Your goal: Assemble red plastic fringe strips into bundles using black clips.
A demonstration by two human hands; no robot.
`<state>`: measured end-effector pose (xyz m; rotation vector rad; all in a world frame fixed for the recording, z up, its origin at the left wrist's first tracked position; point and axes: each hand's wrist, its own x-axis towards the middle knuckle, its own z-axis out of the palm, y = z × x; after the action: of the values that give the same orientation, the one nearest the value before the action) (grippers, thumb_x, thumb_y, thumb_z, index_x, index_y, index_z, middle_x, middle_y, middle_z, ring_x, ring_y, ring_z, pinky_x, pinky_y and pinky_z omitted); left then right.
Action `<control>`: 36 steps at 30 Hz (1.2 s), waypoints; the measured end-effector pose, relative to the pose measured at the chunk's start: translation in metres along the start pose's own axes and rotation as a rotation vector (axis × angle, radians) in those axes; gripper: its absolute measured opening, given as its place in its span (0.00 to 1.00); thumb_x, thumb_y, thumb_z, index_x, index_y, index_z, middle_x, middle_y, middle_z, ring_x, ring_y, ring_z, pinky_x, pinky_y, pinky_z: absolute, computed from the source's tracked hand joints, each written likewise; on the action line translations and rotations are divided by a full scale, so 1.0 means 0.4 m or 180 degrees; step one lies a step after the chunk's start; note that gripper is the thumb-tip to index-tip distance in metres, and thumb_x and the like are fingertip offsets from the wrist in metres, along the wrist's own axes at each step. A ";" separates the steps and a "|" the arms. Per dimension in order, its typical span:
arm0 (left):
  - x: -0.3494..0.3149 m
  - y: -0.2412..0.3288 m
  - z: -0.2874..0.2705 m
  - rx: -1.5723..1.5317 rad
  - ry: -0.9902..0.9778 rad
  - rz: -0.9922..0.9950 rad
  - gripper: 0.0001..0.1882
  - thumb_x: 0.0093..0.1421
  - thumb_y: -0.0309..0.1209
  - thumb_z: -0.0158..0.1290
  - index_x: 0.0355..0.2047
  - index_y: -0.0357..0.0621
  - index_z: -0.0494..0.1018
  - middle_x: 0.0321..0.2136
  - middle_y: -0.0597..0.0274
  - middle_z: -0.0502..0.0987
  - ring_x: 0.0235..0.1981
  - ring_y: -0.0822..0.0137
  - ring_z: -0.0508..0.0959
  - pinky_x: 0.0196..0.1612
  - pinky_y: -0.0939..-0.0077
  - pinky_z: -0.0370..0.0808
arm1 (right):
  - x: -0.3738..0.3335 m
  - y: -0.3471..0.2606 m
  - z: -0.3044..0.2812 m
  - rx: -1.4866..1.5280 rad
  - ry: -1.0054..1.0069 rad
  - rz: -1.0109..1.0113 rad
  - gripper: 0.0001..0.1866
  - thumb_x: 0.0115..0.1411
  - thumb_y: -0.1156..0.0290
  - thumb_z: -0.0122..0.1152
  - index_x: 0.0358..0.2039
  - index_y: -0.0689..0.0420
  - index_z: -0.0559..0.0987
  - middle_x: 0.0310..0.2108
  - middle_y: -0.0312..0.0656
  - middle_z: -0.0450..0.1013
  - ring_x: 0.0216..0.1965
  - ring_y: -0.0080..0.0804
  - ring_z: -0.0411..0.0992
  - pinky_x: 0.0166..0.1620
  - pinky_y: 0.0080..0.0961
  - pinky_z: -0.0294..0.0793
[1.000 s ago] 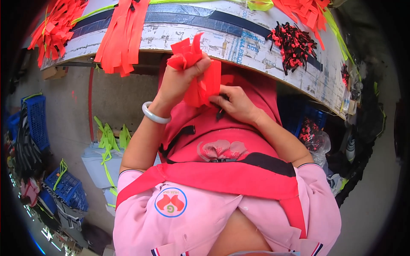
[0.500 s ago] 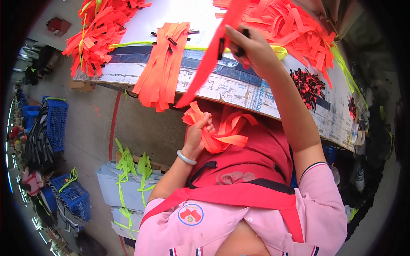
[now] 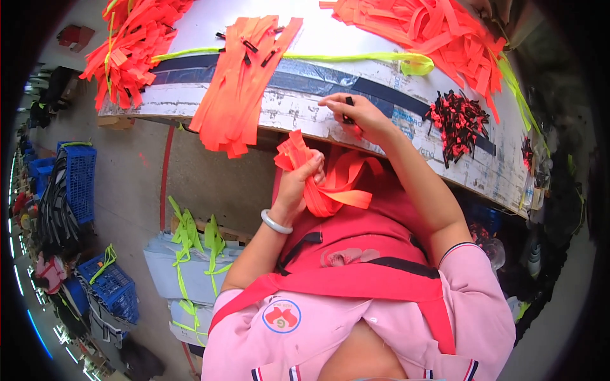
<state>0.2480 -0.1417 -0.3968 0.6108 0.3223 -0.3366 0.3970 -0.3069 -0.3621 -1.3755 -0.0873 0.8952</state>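
Note:
My left hand (image 3: 298, 185) is closed around a folded bunch of orange-red fabric strips (image 3: 340, 190), held in front of my apron just off the table edge. Over the table's front edge, my right hand (image 3: 368, 119) pinches a small black piece (image 3: 348, 110); a bit of red shows below its fingers. Left of it, a row of orange-red strips (image 3: 235, 95) lies across the table edge, their near ends hanging over. Small black pieces (image 3: 250, 46) sit on the upper part of these strips. To the right lies a heap of small black-and-red pieces (image 3: 459, 127).
Larger heaps of orange-red strips lie at the table's far left (image 3: 143, 47) and far right (image 3: 432, 38). A yellow-green band (image 3: 356, 58) runs along the table (image 3: 311, 25). Left on the floor stand blue crates (image 3: 79, 184) and grey-white bundles (image 3: 184, 273) tied with yellow-green strips.
My right hand has come down and nearer, and the strip it held raised is out of it. A strip with a black piece now lies at the row's right side. My left hand keeps its bunch.

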 end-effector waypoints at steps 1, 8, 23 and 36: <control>0.004 0.009 0.021 0.0092 -0.0041 0.0013 0.03 0.63 0.28 0.52 0.35 0.42 0.70 0.23 0.69 0.69 0.20 0.77 0.68 0.25 0.83 0.65 | -0.050 0.004 0.005 -0.0124 0.0074 0.0012 0.17 0.63 0.60 0.58 0.47 0.56 0.77 0.21 0.29 0.64 0.13 0.11 0.55 0.15 0.12 0.51; 0.037 0.008 0.062 0.0760 -0.0447 -0.0140 0.06 0.61 0.29 0.55 0.35 0.41 0.71 0.22 0.68 0.70 0.19 0.77 0.68 0.25 0.82 0.66 | -0.184 0.009 0.024 -0.0693 0.0286 -0.0040 0.13 0.61 0.64 0.60 0.44 0.57 0.79 0.24 0.28 0.68 0.27 0.11 0.65 0.27 0.11 0.66; 0.020 0.004 0.098 0.1078 -0.0483 -0.0461 0.11 0.57 0.26 0.58 0.40 0.40 0.72 0.26 0.68 0.74 0.24 0.75 0.74 0.28 0.81 0.70 | -0.211 0.026 0.042 -0.1828 0.0221 -0.1156 0.08 0.58 0.73 0.62 0.39 0.59 0.77 0.23 0.36 0.72 0.26 0.16 0.67 0.31 0.18 0.68; 0.045 0.031 0.053 0.0519 -0.0809 -0.0702 0.16 0.65 0.32 0.50 0.48 0.32 0.69 0.38 0.50 0.79 0.38 0.60 0.81 0.43 0.68 0.78 | -0.240 0.007 0.021 -0.0885 0.0147 -0.0689 0.06 0.61 0.73 0.59 0.35 0.63 0.78 0.24 0.34 0.74 0.29 0.16 0.70 0.33 0.16 0.70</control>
<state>0.2734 -0.1489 -0.3812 0.6856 0.1179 -0.6512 0.3258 -0.3572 -0.3205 -1.6090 -0.3295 0.6867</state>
